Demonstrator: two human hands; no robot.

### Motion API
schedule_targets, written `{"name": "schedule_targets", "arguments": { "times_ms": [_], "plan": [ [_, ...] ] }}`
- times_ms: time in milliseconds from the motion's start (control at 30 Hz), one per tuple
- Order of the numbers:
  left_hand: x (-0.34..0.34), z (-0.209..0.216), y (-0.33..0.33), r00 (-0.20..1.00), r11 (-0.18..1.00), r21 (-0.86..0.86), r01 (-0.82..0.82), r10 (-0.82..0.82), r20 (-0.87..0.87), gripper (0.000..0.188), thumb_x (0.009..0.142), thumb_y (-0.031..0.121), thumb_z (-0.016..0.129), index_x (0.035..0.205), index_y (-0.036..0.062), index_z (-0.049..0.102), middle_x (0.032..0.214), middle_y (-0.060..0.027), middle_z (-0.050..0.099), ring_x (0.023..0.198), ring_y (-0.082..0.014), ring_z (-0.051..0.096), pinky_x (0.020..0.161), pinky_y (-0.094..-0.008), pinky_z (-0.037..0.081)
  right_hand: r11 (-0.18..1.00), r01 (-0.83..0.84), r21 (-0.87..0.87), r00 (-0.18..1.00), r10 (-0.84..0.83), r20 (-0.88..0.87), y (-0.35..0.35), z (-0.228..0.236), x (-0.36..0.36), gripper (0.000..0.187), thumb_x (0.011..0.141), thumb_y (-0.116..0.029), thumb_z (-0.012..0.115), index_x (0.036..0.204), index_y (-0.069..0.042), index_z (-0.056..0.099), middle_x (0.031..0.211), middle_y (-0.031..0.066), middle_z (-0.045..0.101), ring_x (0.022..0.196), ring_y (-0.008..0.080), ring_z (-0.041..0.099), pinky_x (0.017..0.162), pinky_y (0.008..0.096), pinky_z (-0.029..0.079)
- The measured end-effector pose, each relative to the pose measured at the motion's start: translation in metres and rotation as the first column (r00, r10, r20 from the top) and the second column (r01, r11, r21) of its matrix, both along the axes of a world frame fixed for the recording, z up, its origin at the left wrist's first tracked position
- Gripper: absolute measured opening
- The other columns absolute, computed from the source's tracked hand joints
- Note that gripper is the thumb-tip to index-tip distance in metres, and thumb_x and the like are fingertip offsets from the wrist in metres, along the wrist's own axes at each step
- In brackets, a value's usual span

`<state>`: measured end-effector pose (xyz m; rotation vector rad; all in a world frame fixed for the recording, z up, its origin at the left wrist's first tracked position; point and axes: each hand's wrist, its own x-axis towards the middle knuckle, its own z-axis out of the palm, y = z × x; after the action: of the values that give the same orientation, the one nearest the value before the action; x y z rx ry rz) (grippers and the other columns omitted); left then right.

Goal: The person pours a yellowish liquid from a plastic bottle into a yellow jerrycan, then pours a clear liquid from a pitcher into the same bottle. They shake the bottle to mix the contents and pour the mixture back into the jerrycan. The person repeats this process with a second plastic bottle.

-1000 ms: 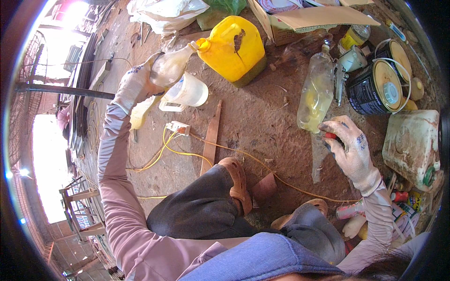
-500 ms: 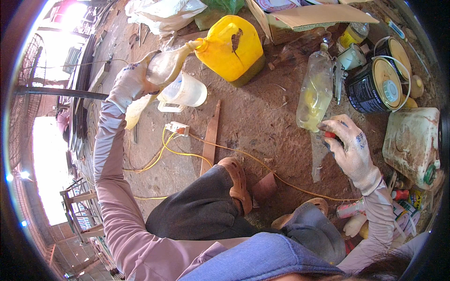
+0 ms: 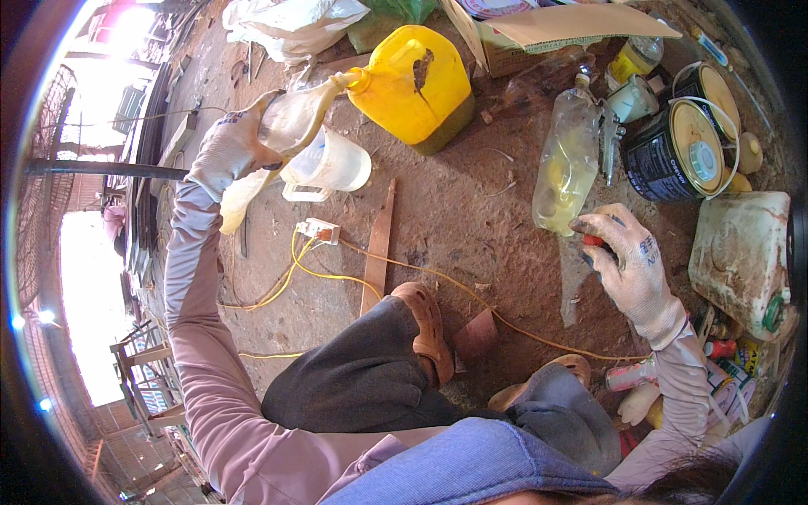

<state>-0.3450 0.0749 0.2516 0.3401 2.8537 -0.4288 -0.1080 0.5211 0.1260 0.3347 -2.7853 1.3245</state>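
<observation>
My left hand [image 3: 231, 150], in a whitish work glove, is closed on a translucent, yellow-stained funnel-like plastic piece [image 3: 295, 122]. Its narrow end meets the mouth of a yellow jerrycan [image 3: 417, 88], which has a dark torn patch on its side. Just below that piece is a clear plastic measuring jug [image 3: 341, 164] with a handle. My right hand [image 3: 627, 265], also gloved, pinches a small red cap [image 3: 593, 241] between thumb and fingers. Beside its fingertips is a clear plastic bottle [image 3: 562, 164] with pale yellow liquid inside.
A power strip [image 3: 318, 231] with yellow cords lies mid-floor near a wooden strip [image 3: 380, 244]. At right are black paint buckets [image 3: 665, 160], a grimy white jerrycan [image 3: 736, 261] and several cans. A cardboard box [image 3: 581, 29] and a white plastic bag [image 3: 295, 29] lie at the far side.
The left hand and the plastic piece have shifted very slightly left. My right hand keeps its pinch on the red cap, almost unmoved.
</observation>
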Motion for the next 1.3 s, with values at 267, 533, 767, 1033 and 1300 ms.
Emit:
{"name": "schedule_targets", "arguments": {
  "times_ms": [267, 533, 767, 1033, 1300],
  "plan": [
    [-0.009, -0.001, 0.003, 0.993, 0.996, -0.005, -0.092, 0.092, 0.072, 0.105, 0.062, 0.035, 0.087, 0.154, 0.0155, 0.041, 0.109, -0.0204, 0.072, 0.093, -0.0281, 0.071, 0.082, -0.0391, 0.056, 1.000, 0.002, -0.020, 1.000, -0.002, 0.005, 0.000, 0.000, -0.002, 0.032, 0.083, 0.003, 0.068, 0.114, -0.004, 0.066, 0.098, 0.0143, 0.061, 0.082, 0.0308, 0.065, 0.073, 0.0378, 0.053],
    [-0.002, 0.002, 0.003, 1.000, 0.998, 0.055, 0.009, -0.009, 0.010, 0.103, 0.063, 0.028, 0.088, 0.154, 0.0180, 0.041, 0.077, -0.0099, 0.069, 0.057, -0.0153, 0.063, 0.054, -0.0319, 0.051, 1.000, -0.005, 0.014, 1.000, 0.005, 0.010, 0.000, 0.000, -0.002, 0.032, 0.083, 0.003, 0.069, 0.114, -0.004, 0.066, 0.099, 0.0154, 0.061, 0.085, 0.0332, 0.066, 0.075, 0.0399, 0.053],
    [0.000, 0.012, 0.016, 0.995, 0.996, -0.033, -0.077, 0.079, 0.060, 0.099, 0.064, 0.035, 0.086, 0.151, 0.0160, 0.042, 0.107, -0.0225, 0.073, 0.102, -0.0384, 0.071, 0.089, -0.0443, 0.056, 1.000, -0.007, 0.008, 1.000, 0.007, -0.003, 0.001, -0.001, -0.002, 0.031, 0.083, 0.002, 0.069, 0.114, -0.003, 0.065, 0.100, 0.0159, 0.061, 0.086, 0.0338, 0.067, 0.076, 0.0402, 0.053],
    [-0.012, -0.002, -0.027, 0.990, 0.988, 0.078, 0.135, -0.132, -0.044, 0.102, 0.062, 0.021, 0.087, 0.153, 0.0166, 0.041, 0.091, -0.0155, 0.072, 0.079, -0.0257, 0.069, 0.073, -0.0376, 0.054, 1.000, -0.018, -0.021, 1.000, 0.018, 0.013, 0.001, 0.000, -0.002, 0.032, 0.083, 0.003, 0.069, 0.114, -0.003, 0.066, 0.101, 0.0160, 0.062, 0.087, 0.0337, 0.067, 0.077, 0.0395, 0.054],
    [0.004, 0.019, 0.019, 0.998, 0.999, 0.038, 0.026, -0.028, 0.053, 0.099, 0.063, 0.028, 0.085, 0.151, 0.0161, 0.042, 0.101, -0.0230, 0.072, 0.094, -0.0377, 0.071, 0.082, -0.0441, 0.055, 1.000, -0.004, -0.003, 1.000, 0.005, 0.008, 0.003, -0.005, -0.001, 0.033, 0.082, 0.003, 0.069, 0.114, -0.004, 0.066, 0.101, 0.0155, 0.062, 0.088, 0.0331, 0.066, 0.078, 0.0393, 0.053]
  ]
}}
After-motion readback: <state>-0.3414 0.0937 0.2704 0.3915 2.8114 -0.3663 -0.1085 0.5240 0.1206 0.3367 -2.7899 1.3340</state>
